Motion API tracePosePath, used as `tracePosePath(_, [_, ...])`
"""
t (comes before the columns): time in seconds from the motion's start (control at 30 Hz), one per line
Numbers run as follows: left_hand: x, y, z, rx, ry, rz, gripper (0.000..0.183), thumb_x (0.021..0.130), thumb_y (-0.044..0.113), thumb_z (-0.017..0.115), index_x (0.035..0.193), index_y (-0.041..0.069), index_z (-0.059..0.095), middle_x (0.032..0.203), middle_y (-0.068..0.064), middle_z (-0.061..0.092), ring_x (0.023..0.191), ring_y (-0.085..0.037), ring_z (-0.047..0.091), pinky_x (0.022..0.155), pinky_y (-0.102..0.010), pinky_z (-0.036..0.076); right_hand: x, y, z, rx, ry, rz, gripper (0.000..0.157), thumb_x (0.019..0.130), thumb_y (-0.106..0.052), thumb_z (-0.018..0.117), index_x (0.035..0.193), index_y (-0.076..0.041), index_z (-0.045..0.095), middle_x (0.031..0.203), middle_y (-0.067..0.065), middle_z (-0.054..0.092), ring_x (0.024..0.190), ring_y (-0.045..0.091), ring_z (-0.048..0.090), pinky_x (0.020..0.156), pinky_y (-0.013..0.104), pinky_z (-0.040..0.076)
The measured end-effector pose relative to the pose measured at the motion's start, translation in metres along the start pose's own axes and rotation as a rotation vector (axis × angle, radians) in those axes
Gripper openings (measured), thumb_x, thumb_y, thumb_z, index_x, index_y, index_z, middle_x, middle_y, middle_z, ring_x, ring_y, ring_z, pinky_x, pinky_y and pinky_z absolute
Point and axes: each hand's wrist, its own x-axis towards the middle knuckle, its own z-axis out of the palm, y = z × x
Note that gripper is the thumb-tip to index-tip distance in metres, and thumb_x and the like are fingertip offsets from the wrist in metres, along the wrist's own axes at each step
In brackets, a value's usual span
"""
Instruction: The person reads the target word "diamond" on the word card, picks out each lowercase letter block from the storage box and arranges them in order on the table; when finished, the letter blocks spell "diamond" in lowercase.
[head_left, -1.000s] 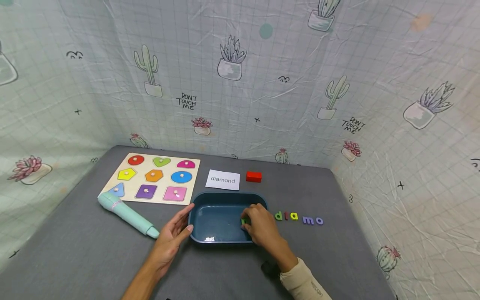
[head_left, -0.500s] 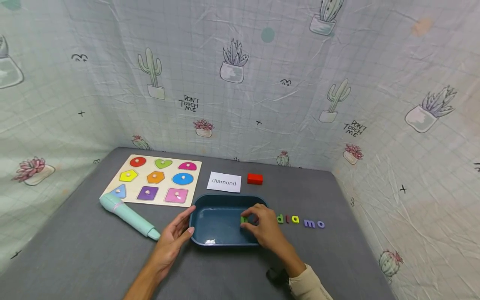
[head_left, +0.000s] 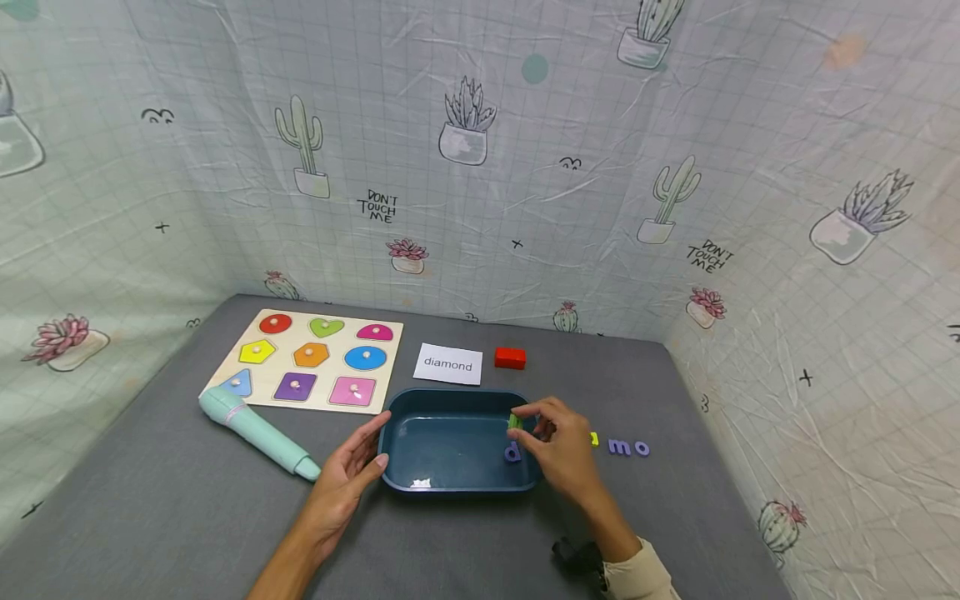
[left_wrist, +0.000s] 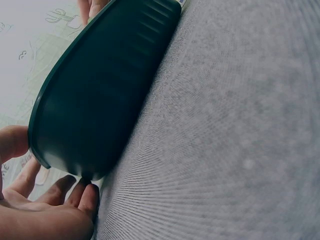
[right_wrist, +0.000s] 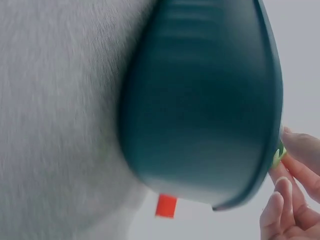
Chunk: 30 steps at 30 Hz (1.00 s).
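In the head view, my left hand [head_left: 341,483] rests against the left end of a dark blue tray [head_left: 457,490], thumb and fingers spread along its outside. The left wrist view shows those fingertips touching the tray's end wall. Above the tray's right end, my right hand [head_left: 562,446] pinches a green letter piece [head_left: 514,421] between thumb and forefinger; which letter it is, I cannot tell. Below it inside the tray is a purple letter [head_left: 512,452] resembling a d. Right of the hand lie a partly covered yellow letter [head_left: 594,438], a purple m [head_left: 618,447] and a purple o [head_left: 642,449].
Behind the tray are a white card [head_left: 447,365] reading "diamond" and a red block [head_left: 510,358]. A shape puzzle board [head_left: 341,379] with knobbed pieces lies at the back left. A mint-green pen-like device [head_left: 258,433] overlaps its front corner. Patterned cloth surrounds the grey table.
My right hand has lifted the green letter from inside the tray and drawn it rightward to the rim, uncovering the purple letter. It now covers the green d and red letter. My left hand stays put.
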Motion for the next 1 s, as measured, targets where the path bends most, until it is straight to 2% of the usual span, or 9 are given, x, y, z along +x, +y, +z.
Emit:
tracePosePath(0.27, [0.000,0.001,0.000,0.010,0.004,-0.020,0.061,0.108,0.018,0.064,0.163,0.028,0.040,0.174,0.001,0.031,0.164,-0.026,0.024,0.104,0.000,0.037,-0.001,0.015,-0.025,0.033,0.084,0.033,0.027,0.083,-0.011,0.092,0.107,-0.019,0.082,0.096,-0.004,0.068,0.074,0.016,0.056,0.063,0.021,0.051])
tracePosePath(0.47, [0.000,0.001,-0.001,0.005,0.000,-0.009,0.061,0.107,0.018,0.064,0.163,0.026,0.040,0.174,0.001,0.031,0.164,-0.026,0.023,0.105,0.000,0.036,-0.002,0.027,-0.042,-0.003,0.150,0.023,0.027,0.080,-0.009,0.093,0.105,-0.015,0.083,0.093,-0.004,0.068,0.070,0.011,0.054,0.062,0.019,0.049])
tracePosePath(0.7, [-0.001,0.001,0.000,0.000,0.001,-0.009,0.062,0.107,0.017,0.064,0.164,0.024,0.039,0.175,0.000,0.030,0.164,-0.027,0.023,0.104,0.000,0.037,-0.008,0.038,-0.056,-0.038,0.187,0.046,0.027,0.079,-0.007,0.093,0.104,-0.013,0.083,0.091,-0.002,0.068,0.069,0.009,0.054,0.061,0.016,0.047])
tracePosePath(0.83, [-0.001,0.001,0.000,-0.001,0.002,-0.010,0.062,0.107,0.018,0.064,0.164,0.024,0.039,0.175,0.000,0.030,0.164,-0.027,0.023,0.104,0.000,0.037,-0.011,0.045,-0.062,-0.059,0.208,0.045,0.028,0.078,-0.007,0.094,0.102,-0.013,0.083,0.088,-0.003,0.067,0.068,0.014,0.055,0.060,0.015,0.045])
tracePosePath(1.0, [0.000,0.002,0.000,0.008,0.006,-0.019,0.062,0.107,0.019,0.064,0.164,0.025,0.039,0.174,0.001,0.030,0.164,-0.027,0.023,0.103,0.000,0.038,-0.014,0.052,-0.070,-0.103,0.230,0.055,0.027,0.078,-0.006,0.094,0.103,-0.013,0.083,0.087,-0.003,0.067,0.069,0.009,0.054,0.061,0.015,0.044])
